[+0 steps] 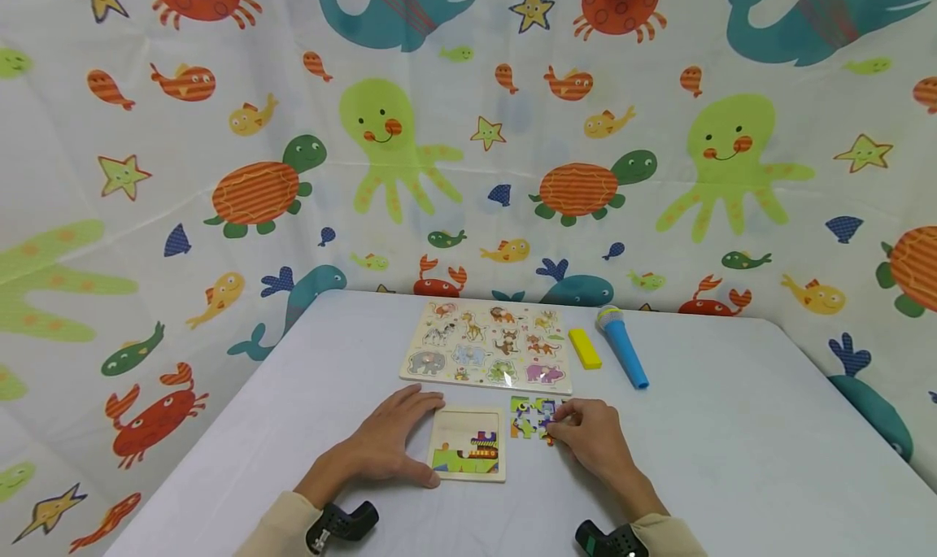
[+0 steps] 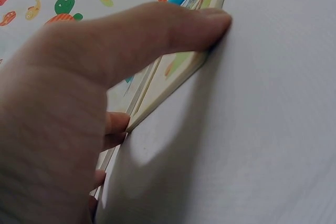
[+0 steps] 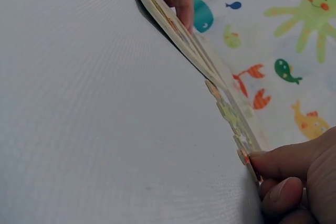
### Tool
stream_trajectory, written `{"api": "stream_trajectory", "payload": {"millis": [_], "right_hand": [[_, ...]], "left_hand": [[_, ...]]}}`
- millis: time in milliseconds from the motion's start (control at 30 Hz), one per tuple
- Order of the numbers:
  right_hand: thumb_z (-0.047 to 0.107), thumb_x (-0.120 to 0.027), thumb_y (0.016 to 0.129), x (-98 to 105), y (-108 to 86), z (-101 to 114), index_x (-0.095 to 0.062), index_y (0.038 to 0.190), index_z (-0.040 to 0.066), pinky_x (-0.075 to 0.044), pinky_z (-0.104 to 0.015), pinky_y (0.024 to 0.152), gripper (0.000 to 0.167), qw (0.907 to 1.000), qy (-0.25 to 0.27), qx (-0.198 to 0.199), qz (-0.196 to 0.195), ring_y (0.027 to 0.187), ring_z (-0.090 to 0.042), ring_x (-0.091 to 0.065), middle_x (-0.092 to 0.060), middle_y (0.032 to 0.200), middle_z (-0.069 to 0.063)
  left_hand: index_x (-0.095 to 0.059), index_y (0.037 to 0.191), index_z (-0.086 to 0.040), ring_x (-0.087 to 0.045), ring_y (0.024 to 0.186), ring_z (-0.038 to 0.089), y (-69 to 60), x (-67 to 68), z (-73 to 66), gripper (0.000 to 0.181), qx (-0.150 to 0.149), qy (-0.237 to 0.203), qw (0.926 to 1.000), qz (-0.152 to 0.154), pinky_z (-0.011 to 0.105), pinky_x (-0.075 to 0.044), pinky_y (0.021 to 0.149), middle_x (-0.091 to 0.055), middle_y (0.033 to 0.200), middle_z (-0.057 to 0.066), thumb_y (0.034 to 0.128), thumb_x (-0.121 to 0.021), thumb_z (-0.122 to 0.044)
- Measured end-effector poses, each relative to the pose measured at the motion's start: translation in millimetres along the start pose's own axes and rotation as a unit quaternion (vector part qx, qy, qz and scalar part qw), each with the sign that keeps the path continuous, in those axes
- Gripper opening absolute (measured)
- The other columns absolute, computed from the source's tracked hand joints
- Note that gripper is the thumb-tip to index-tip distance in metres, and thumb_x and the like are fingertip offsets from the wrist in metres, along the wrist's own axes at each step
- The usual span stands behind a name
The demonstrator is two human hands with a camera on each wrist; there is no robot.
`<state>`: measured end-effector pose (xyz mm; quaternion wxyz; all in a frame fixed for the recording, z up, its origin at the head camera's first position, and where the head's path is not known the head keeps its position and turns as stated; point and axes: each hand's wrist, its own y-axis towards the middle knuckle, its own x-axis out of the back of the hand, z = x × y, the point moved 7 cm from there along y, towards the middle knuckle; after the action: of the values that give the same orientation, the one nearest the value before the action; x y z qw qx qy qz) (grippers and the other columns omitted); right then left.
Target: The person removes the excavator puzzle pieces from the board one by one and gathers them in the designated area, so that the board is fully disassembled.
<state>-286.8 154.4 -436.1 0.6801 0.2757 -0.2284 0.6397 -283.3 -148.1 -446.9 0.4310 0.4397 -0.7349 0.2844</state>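
Note:
A small wooden puzzle tray (image 1: 469, 418) lies on the table with several joined pieces in its lower part. My left hand (image 1: 391, 438) rests at the tray's left side, fingers spread, its thumb by the near corner and its fingertips by the far corner. In the left wrist view, that thumb (image 2: 173, 30) lies across the tray's edge. Right of the tray sits a group of colourful jigsaw pieces (image 1: 527, 419). My right hand (image 1: 591, 435) pinches a puzzle piece at the group's right edge, between thumb and bent fingers; most of that piece is hidden.
Behind the tray lies a larger wooden animal puzzle board (image 1: 486, 341). A yellow block (image 1: 585, 349) and a blue toy microphone (image 1: 625, 351) are to its right. The white table (image 1: 732, 443) ends at a sea-animal curtain (image 1: 454, 240).

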Motion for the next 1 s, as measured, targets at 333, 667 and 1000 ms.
{"api": "stream_trajectory", "payload": {"millis": [333, 667, 1000], "right_hand": [[0.012, -0.081, 0.085, 0.1, -0.2, 0.3, -0.077, 0.094, 0.008, -0.041, -0.021, 0.043, 0.010, 0.9999, 0.001, 0.014, 0.000, 0.046, -0.014, -0.050, -0.057, 0.065, 0.001], [0.016, -0.079, 0.085, 3.7, 0.9, 1.8, -0.077, 0.091, 0.009, -0.043, -0.024, 0.044, 0.009, 0.9997, 0.016, 0.013, -0.012, 0.049, -0.015, -0.051, -0.057, 0.064, 0.001], [0.014, -0.078, 0.085, 2.2, 0.6, 13.3, -0.074, 0.087, 0.010, -0.041, -0.023, 0.044, 0.006, 0.9988, 0.039, 0.025, -0.013, 0.046, -0.016, -0.050, -0.057, 0.060, 0.001]], "left_hand": [[-0.045, 0.151, -0.031, -0.016, 0.155, 0.029, 2.0, 0.7, 1.4, 0.105, -0.004, 0.001, 1.0000, -0.004, 0.063, -0.021, 0.121, -0.038, 0.160, -0.009, 0.0598, -0.080, -0.072], [-0.044, 0.151, -0.032, -0.015, 0.155, 0.029, 1.9, 1.0, 0.3, 0.106, 0.000, 0.000, 1.0000, 0.002, 0.064, -0.021, 0.121, -0.037, 0.160, -0.010, 0.0603, -0.080, -0.072], [-0.045, 0.151, -0.029, -0.016, 0.155, 0.031, 0.5, 2.0, -1.5, 0.105, 0.001, -0.005, 1.0000, 0.004, 0.065, -0.021, 0.120, -0.038, 0.160, -0.008, 0.0613, -0.081, -0.070]]}}
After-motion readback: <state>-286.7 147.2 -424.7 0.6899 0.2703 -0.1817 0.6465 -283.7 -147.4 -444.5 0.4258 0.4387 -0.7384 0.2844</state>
